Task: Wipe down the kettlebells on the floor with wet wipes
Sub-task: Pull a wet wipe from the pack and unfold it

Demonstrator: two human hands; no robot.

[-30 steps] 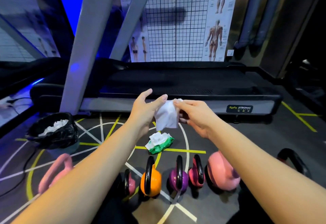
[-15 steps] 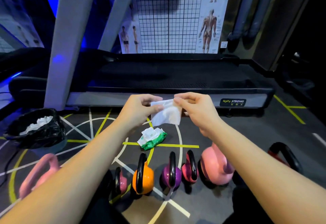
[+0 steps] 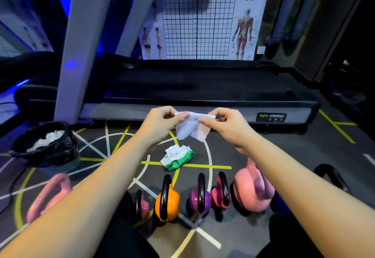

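- The floor (image 3: 274,152) is dark grey gym flooring crossed by white and yellow-green lines and arcs. The room is dim, with blue light at the left.
- A black treadmill (image 3: 203,87) lies across the floor ahead of me, its grey uprights rising at the left. Behind it hangs a grid chart (image 3: 198,24) edged with anatomy figures.
- At the left stands a bin (image 3: 50,152) lined with a black bag, crumpled white sheets inside.
- A green pack of wet wipes (image 3: 178,161) lies on the floor between the treadmill and the kettlebells, white sheets poking out of its top.
- Near me, kettlebells stand in a row on the floor: a small pink kettlebell (image 3: 143,207), an orange kettlebell (image 3: 167,205), a purple kettlebell (image 3: 199,199), a dark pink kettlebell (image 3: 221,195) and a large pink kettlebell (image 3: 253,190).
- A pale pink kettlebell (image 3: 48,194) sits apart at the left, partly hidden by my left forearm. A black kettlebell (image 3: 330,176) shows past my right forearm.
- My left hand (image 3: 160,123) and right hand (image 3: 227,125) are raised above the pack, fingers (image 3: 205,120) curled. Each pinches a top corner of one white wipe (image 3: 189,129), which hangs crumpled between them, well above the kettlebells.
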